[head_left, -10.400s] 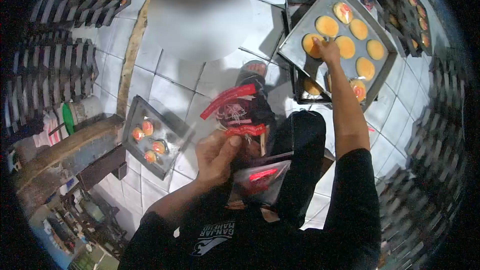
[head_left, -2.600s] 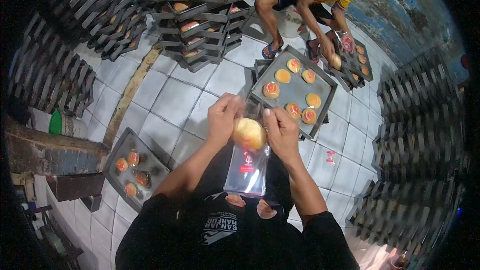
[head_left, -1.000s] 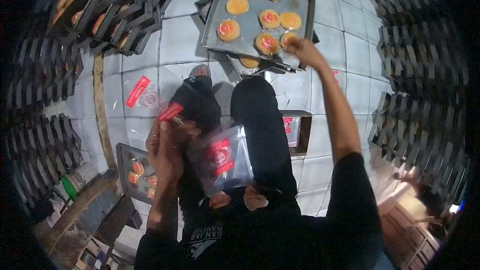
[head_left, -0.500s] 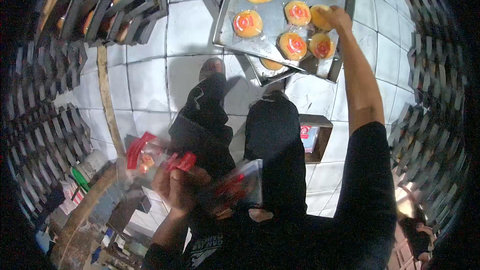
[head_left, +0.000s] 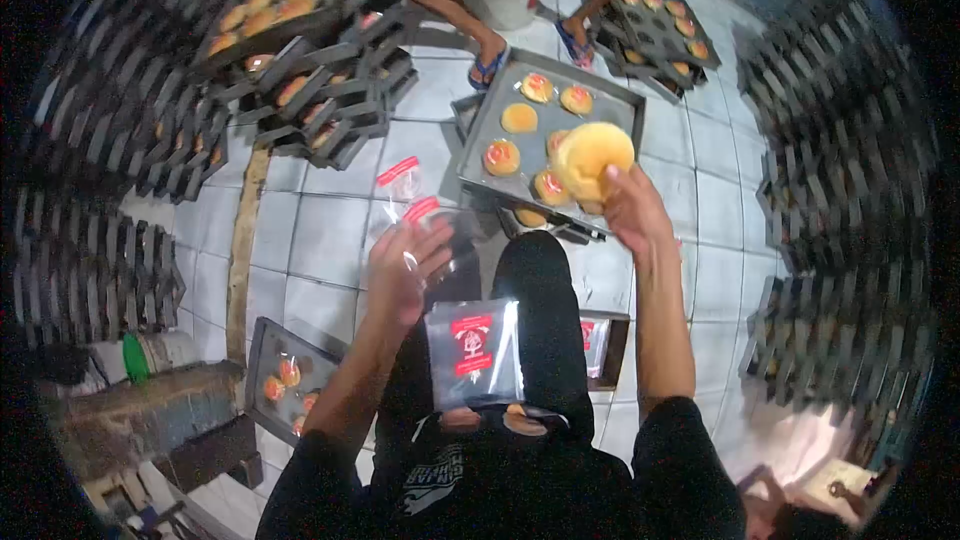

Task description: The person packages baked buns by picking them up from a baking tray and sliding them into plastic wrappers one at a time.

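Observation:
A round golden bun (head_left: 596, 158) is gripped in my right hand (head_left: 638, 210), raised over the near right part of a metal tray (head_left: 482, 158). On that tray lie several buns, most in clear wrappers with red print, and one plain bun (head_left: 519, 118). My left hand (head_left: 408, 262) is closed on a clear plastic bag (head_left: 423, 208) with a red label. Another clear bag (head_left: 399, 180) extends beyond it. More clear bags with a red print (head_left: 472, 343) rest on my lap.
Across the tray sits a co-worker (head_left: 470, 15) holding a bun. Stacked trays stand at the back left (head_left: 290, 15), back right (head_left: 665, 30) and along both sides. A small tray (head_left: 262, 365) with wrapped buns lies at the lower left. A box of bags (head_left: 612, 355) is right of my knee.
My right hand has lifted the bun off the tray and moved it toward me. My left hand has turned and its fingers have shifted. The view has tilted up, showing the co-worker's legs and hands.

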Available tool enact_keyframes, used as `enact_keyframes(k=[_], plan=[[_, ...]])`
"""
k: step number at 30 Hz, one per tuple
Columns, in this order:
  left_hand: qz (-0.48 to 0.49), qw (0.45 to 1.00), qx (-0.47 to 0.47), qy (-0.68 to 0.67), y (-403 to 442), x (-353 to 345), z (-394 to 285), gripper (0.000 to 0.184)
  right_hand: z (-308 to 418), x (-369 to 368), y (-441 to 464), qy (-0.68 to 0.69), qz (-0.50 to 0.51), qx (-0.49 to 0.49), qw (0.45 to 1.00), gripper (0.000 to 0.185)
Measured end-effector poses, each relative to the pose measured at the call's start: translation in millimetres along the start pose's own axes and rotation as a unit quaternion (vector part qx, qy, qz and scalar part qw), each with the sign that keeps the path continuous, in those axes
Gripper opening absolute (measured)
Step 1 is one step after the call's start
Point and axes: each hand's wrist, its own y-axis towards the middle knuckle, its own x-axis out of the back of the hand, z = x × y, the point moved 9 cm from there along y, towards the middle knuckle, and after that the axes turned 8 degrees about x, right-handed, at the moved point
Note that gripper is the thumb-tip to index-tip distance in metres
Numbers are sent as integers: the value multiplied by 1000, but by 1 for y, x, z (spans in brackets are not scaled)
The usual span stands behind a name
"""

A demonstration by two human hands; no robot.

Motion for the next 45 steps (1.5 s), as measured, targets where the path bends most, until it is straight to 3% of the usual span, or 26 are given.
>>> enact_keyframes(k=[1,3,5,7,8,10,13,14,15,16,18,21,22,23,25,28,30,31,32,33,34,36,37,39,42,45], plan=[[14,999,-6,-50,8,1,-1,38,8,-35,-19,-53,-5,19,998,46],[65,994,14,-82,35,8,15,41,10,-90,-60,-300,26,81,950,44],[83,993,34,-74,33,0,18,43,7,-152,-113,-471,98,245,841,38],[69,996,59,-23,25,-20,21,45,-9,-184,-147,-535,233,434,687,41],[93,988,93,-81,18,-30,24,43,-15,-179,-151,-570,229,463,639,42],[141,956,167,-196,-4,-52,31,40,-17,-167,-148,-571,173,475,647,41],[143,949,186,-209,-32,-58,35,39,-13,-188,-151,-602,166,474,621,42],[143,959,144,-197,-49,-56,22,38,-11,-203,-148,-622,158,457,616,43],[168,974,40,-146,-57,-53,1,38,-15,-213,-146,-641,149,441,610,45],[192,975,-67,-93,-66,-48,-20,38,-30,-218,-143,-616,174,399,657,48],[208,970,-37,-121,-47,-23,-16,39,-79,-228,-141,-575,224,323,717,51],[178,955,38,-236,-40,-9,15,41,-96,-233,-126,-623,219,319,679,48],[122,977,27,-176,-58,-11,28,50,-90,-232,-124,-677,219,320,625,47],[120,989,-41,-81,-69,-21,23,60,-82,-232,-122,-683,217,344,607,48],[118,979,-66,-150,-67,-25,3,52,-71,-234,-119,-692,212,390,569,50],[172,942,-2,-290,-29,-28,-7,43,-81,-227,-94,-714,218,329,579,39],[113,950,-63,-283,-22,-34,0,43,-68,-234,-78,-738,243,232,585,25],[83,952,-99,-277,-17,-32,-3,43,-50,-247,-86,-704,260,273,602,27],[77,962,-142,-221,-12,-27,-11,55,-34,-254,-97,-666,276,312,619,29],[86,960,-104,-244,-13,-24,-14,58,-25,-257,-105,-627,289,346,635,31],[96,957,-63,-268,-15,-19,-18,62,-26,-249,-104,-568,297,336,690,23],[71,943,38,-323,-30,-28,-25,75,-47,-237,-106,-524,300,216,767,16],[110,950,13,-293,-26,-32,-26,76,-58,-232,-110,-497,299,154,800,13],[162,968,-68,-178,-6,-26,-21,78,-75,-247,-139,-323,433,90,836,8],[135,949,-273,86,37,12,-15,78,-76,-267,-167,-113,532,31,838,16],[77,960,-244,114,27,28,-42,74,-62,-265,-170,-80,486,24,870,18]])
